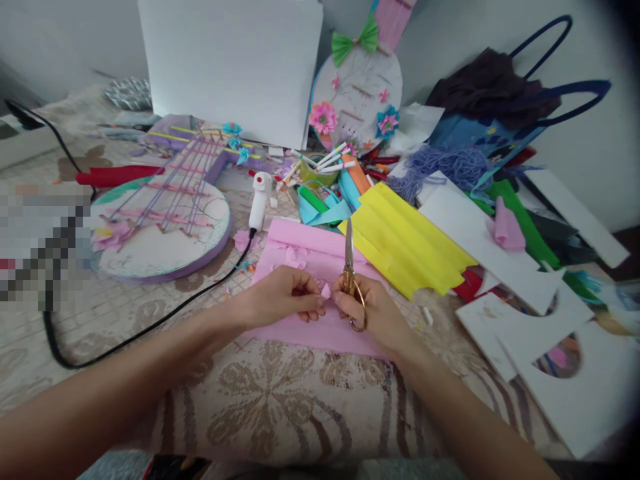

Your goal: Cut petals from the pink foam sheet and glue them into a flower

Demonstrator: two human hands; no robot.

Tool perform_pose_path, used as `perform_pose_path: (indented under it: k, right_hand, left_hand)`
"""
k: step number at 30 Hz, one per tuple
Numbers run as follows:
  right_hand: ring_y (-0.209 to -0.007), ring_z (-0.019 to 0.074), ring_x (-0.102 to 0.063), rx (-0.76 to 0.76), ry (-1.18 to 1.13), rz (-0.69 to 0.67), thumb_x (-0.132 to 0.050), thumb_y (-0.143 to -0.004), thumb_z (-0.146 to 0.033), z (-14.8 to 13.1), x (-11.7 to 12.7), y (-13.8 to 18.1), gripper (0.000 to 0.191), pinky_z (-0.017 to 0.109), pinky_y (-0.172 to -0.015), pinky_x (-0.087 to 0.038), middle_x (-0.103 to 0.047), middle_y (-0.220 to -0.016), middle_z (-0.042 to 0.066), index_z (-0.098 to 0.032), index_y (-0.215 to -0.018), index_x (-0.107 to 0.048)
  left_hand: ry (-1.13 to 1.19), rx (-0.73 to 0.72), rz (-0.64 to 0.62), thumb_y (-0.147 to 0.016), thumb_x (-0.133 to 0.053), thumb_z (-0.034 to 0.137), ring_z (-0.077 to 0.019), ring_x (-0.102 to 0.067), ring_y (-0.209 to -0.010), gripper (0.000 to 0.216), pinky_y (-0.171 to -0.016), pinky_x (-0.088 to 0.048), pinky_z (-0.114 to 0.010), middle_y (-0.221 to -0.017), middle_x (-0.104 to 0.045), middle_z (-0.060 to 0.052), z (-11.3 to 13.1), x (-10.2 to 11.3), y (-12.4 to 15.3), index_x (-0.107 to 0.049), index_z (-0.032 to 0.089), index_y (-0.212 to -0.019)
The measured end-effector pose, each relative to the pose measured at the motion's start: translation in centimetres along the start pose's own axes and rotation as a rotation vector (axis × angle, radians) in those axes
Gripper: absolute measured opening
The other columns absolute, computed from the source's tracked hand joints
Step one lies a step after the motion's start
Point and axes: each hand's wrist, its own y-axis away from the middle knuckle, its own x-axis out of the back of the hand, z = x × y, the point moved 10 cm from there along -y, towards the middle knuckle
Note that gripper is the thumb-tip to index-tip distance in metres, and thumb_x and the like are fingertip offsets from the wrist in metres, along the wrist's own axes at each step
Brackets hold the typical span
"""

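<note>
My left hand (285, 297) and my right hand (373, 310) meet over a folded pink crepe paper sheet (310, 250) on the patterned carpet. Both pinch a small pink paper piece (326, 291) between their fingertips. My right hand also carries gold-handled scissors (350, 273), fingers through the loops, the closed blades pointing up and away from me. Small pink cut scraps lie on the sheet near my left hand.
A white glue gun (260, 197) with a black cord (150, 327) lies left of the pink sheet. A guitar-shaped craft board (160, 227) sits at left, yellow paper (405, 240) and white foam cut-outs (540, 320) at right, and a blue bag (490, 127), yarn and markers behind.
</note>
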Motion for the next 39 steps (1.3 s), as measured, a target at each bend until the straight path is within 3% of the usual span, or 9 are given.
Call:
perform_pose_path:
  k: [9, 17, 23, 30, 39]
  right_hand:
    - [-0.041, 0.0056, -0.031, 0.022, 0.016, 0.005, -0.054, -0.074, -0.024, -0.3, -0.1, 0.0, 0.007, 0.019, -0.039, -0.024, -0.044, -0.053, -0.007, -0.018, -0.073, -0.051]
    - [-0.041, 0.0057, -0.031, 0.037, -0.010, -0.056, -0.053, -0.075, -0.021, -0.1, -1.0, 0.3, 0.005, 0.019, -0.040, -0.024, -0.044, -0.053, -0.007, -0.018, -0.073, -0.050]
    - [-0.041, 0.0058, -0.033, 0.037, 0.004, -0.014, -0.053, -0.077, -0.023, -0.2, -0.5, 0.2, 0.006, 0.019, -0.040, -0.026, -0.045, -0.053, -0.007, -0.018, -0.074, -0.051]
    - [-0.040, 0.0054, -0.033, 0.008, -0.006, 0.007, -0.054, -0.076, -0.023, 0.1, -0.4, 0.2, 0.008, 0.018, -0.037, -0.025, -0.042, -0.051, -0.008, -0.017, -0.072, -0.050]
    - [-0.041, 0.0050, -0.033, 0.025, -0.003, 0.046, -0.054, -0.075, -0.023, -0.4, 0.0, 0.1, 0.008, 0.018, -0.039, -0.025, -0.044, -0.052, -0.007, -0.017, -0.072, -0.049]
  left_hand:
    - [0.032, 0.012, 0.003, -0.073, -0.062, 0.035, -0.0100, -0.056, -0.062, 0.023, -0.064, -0.047, -0.026, -0.070, -0.062, -0.002, -0.4, 0.4, -0.3, -0.060, 0.013, -0.077]
    - [0.023, -0.046, 0.059, -0.081, -0.053, 0.031, -0.0072, -0.050, -0.056, 0.023, -0.057, -0.041, -0.021, -0.063, -0.057, 0.001, 0.4, 0.4, -0.1, -0.055, 0.013, -0.067]
    - [0.001, 0.009, 0.061, -0.083, -0.049, 0.039, -0.0092, -0.054, -0.058, 0.030, -0.061, -0.044, -0.024, -0.066, -0.059, -0.002, -0.2, 0.7, -0.2, -0.056, 0.012, -0.072]
    - [-0.093, -0.060, 0.056, -0.078, -0.056, 0.036, -0.0090, -0.052, -0.055, 0.025, -0.056, -0.042, -0.023, -0.061, -0.056, 0.001, 0.3, 0.8, -0.1, -0.055, 0.012, -0.070]
    - [0.026, 0.002, 0.104, -0.084, -0.046, 0.040, -0.0094, -0.056, -0.062, 0.033, -0.064, -0.045, -0.025, -0.068, -0.060, -0.002, 0.2, 1.0, 0.0, -0.057, 0.011, -0.074]
